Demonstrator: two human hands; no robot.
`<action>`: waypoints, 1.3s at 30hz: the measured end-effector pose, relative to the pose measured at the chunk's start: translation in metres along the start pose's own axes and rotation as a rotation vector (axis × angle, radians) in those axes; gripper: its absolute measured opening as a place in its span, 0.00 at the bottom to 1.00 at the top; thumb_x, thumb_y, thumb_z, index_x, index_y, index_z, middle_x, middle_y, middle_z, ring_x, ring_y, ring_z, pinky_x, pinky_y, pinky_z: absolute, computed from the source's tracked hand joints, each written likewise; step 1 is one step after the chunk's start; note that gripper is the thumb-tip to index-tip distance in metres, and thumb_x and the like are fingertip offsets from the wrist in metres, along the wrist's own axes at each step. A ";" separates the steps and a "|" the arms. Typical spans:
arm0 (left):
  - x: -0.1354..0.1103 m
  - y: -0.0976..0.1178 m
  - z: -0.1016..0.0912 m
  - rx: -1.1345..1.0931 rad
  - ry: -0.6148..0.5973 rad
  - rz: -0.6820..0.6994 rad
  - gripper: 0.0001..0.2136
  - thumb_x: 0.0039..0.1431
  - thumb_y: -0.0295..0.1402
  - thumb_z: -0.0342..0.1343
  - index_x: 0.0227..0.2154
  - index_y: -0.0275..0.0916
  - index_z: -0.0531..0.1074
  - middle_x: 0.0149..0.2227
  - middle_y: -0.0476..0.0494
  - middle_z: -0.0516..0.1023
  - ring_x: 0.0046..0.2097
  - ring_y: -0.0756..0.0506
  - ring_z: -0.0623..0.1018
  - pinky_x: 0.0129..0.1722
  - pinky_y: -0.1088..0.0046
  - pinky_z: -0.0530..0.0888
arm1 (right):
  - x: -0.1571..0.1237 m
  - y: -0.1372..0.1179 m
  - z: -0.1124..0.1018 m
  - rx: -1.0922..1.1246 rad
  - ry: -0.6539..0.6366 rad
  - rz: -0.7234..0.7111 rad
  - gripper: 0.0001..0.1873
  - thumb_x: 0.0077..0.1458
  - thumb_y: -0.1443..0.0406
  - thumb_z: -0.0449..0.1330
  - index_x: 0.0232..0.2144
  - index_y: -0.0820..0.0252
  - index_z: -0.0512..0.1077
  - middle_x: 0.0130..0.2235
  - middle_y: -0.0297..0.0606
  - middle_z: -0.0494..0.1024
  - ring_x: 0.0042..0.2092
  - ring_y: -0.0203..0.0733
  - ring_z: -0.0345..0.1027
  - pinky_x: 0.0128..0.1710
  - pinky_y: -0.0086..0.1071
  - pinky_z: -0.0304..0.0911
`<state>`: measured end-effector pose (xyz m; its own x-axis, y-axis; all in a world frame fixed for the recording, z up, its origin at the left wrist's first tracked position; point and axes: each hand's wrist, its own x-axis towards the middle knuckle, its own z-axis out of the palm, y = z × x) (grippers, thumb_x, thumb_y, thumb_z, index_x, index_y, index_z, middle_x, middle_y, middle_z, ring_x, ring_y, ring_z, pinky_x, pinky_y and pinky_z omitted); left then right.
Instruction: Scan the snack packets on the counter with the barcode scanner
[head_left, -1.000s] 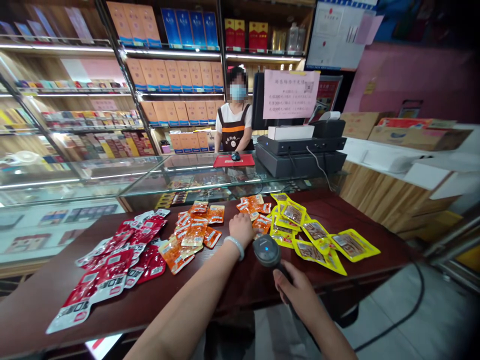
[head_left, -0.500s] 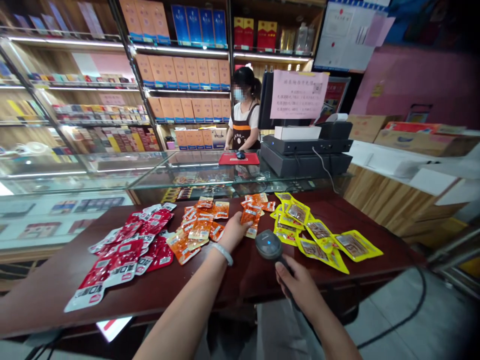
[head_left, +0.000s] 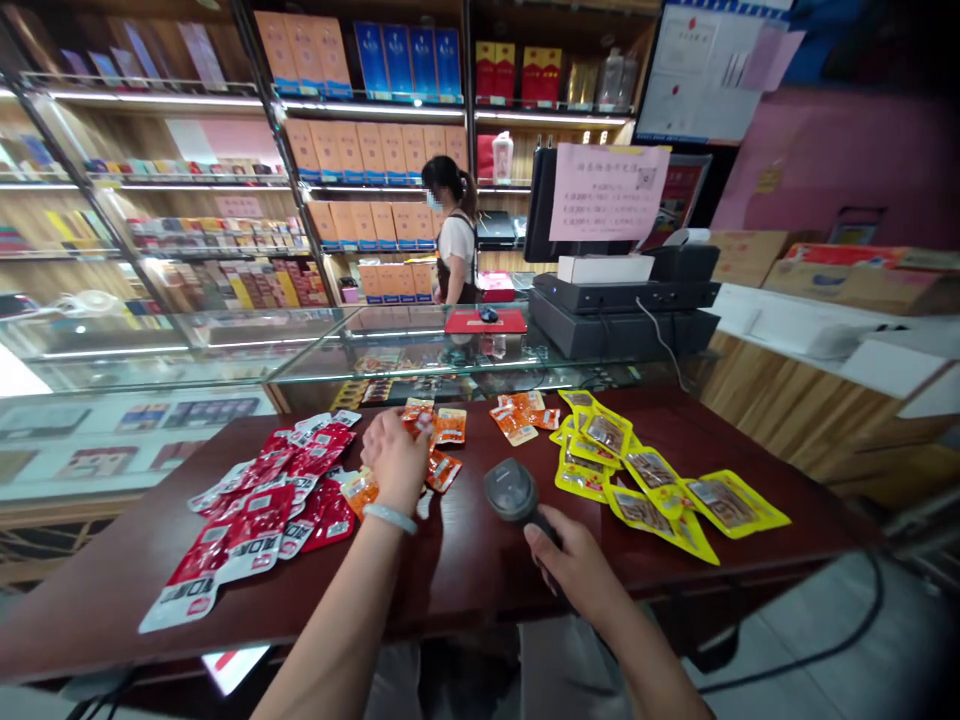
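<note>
My left hand (head_left: 396, 458), with a pale bangle at the wrist, lies over the larger group of small orange snack packets (head_left: 450, 427). Its fingers bend down among them, and the fingertips are hidden. A grey barcode scanner (head_left: 511, 490) is in my right hand (head_left: 574, 555), which is wrapped round its handle; the head hovers above the table's middle. Beyond the scanner sits a smaller group of orange packets (head_left: 516, 428). Red-and-white packets (head_left: 255, 520) form a heap on the left. Yellow packets (head_left: 652, 470) with brown contents overlap on the right.
Behind the dark red table (head_left: 465, 560) stands a glass counter (head_left: 360, 345) with a red mouse mat (head_left: 476, 321) and a monitor bearing a pink notice (head_left: 607, 195). A masked person (head_left: 456, 240) stands behind it. Shelves of boxes (head_left: 375, 150) line the wall.
My left hand has moved left from the smaller orange group to the larger one. The scanner has shifted slightly left. Behind the counter, the person has turned sideways and moved left.
</note>
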<state>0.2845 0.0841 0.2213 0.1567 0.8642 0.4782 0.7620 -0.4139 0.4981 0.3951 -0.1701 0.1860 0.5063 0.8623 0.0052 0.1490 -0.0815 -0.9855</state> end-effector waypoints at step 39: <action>-0.009 0.054 0.051 0.284 -0.781 0.613 0.33 0.38 0.47 0.70 0.47 0.36 0.70 0.48 0.31 0.75 0.51 0.33 0.75 0.49 0.60 0.71 | -0.023 0.018 -0.030 -0.039 0.034 0.093 0.28 0.58 0.44 0.54 0.46 0.63 0.69 0.21 0.26 0.65 0.18 0.31 0.56 0.17 0.26 0.53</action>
<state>0.3563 0.0684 0.2073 0.8554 0.5143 -0.0612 0.5179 -0.8507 0.0899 0.4120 -0.2065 0.1728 0.5483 0.8326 -0.0790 0.1332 -0.1802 -0.9746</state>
